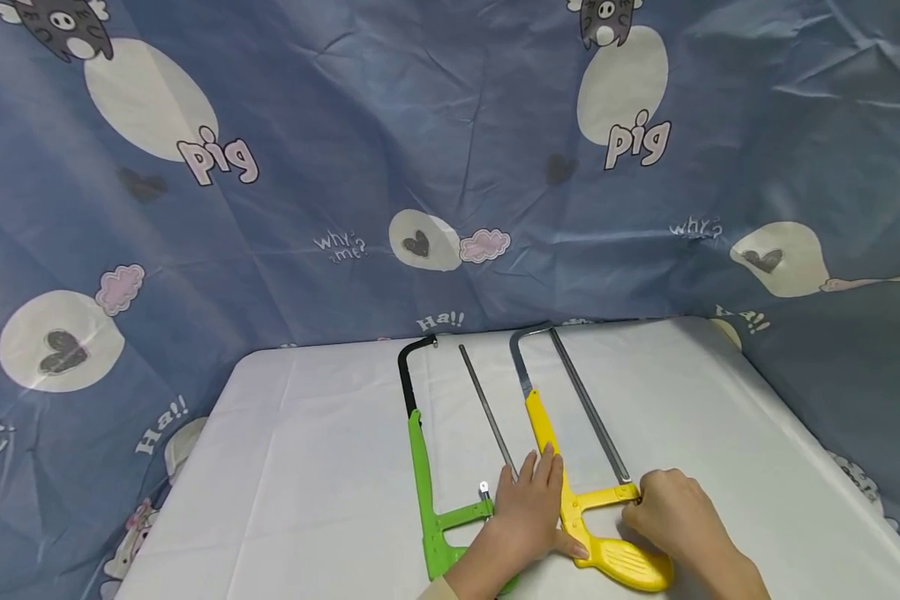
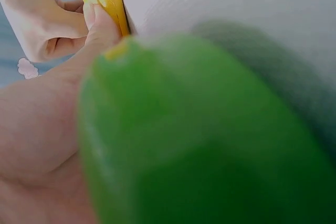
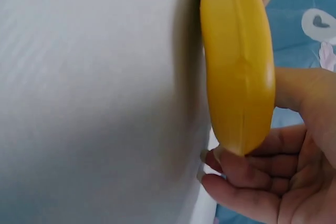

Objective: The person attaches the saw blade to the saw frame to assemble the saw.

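A yellow hacksaw [image 1: 543, 421] lies on the white table, a grey blade [image 1: 588, 404] running along its right side. Flat over its frame lies my left hand [image 1: 525, 508], fingers extended up along the yellow bar and thumb pressing near the handle [image 1: 630, 565]. With curled fingers, my right hand [image 1: 678, 512] pinches the end of the short yellow arm by the blade's near end; the exact part pinched is hidden. In the right wrist view the yellow handle [image 3: 239, 66] blocks the thumb and index tips of the right hand [image 3: 294, 166].
Left of the yellow saw lies a green hacksaw [image 1: 422, 475] with a black front bow and no blade fitted. Its handle [image 2: 199, 129] looms blurred in the left wrist view. A loose thin grey blade [image 1: 487, 408] lies between the saws. Patterned blue cloth [image 1: 450, 167] hangs behind the table.
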The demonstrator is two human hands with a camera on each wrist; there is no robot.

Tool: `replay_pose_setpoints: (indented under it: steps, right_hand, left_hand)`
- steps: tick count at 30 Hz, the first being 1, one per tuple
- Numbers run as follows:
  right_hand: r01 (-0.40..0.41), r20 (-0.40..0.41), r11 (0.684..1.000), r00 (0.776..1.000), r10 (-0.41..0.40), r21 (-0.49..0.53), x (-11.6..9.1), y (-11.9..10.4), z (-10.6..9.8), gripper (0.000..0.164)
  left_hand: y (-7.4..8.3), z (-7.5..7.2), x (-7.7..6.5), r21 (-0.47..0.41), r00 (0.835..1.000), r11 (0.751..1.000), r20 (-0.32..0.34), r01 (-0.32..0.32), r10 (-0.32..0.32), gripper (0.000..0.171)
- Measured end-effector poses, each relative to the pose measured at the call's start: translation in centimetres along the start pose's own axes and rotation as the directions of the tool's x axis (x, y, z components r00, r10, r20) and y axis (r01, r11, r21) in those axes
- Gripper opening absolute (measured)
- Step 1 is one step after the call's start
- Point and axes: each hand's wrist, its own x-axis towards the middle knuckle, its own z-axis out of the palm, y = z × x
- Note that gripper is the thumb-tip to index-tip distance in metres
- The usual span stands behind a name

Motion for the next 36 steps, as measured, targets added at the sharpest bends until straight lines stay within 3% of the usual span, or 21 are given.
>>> replay_pose_setpoints:
  steps: [8,23,31,36]
  right_hand:
    - [-0.108,0.083,0.986,0.992,0.097,0.129,0.4,0.4,-0.2,0.034]
    - [-0.185,0.157,0.924,0.978,0.139,0.335,0.5,1.6,-0.8,0.022]
    - [-0.232,0.208,0.835,0.967,0.144,0.499,0.6,2.8,-0.3,0.016]
    - [-0.263,0.277,0.712,0.956,0.100,0.651,0.8,3.4,-0.2,0.018]
  left_hand:
    - [-0.4,0.0,-0.3,-0.053,1.000,0.998,0.008,-0.016,0.016,0.122]
    - [-0.4,-0.1,-0.3,-0.102,1.000,0.995,0.004,-0.011,0.011,0.124]
    - [-0.4,-0.3,-0.3,-0.121,1.000,0.992,0.002,-0.024,0.024,0.124]
    - [-0.5,-0.3,-0.3,-0.122,1.000,0.992,0.002,-0.031,0.031,0.123]
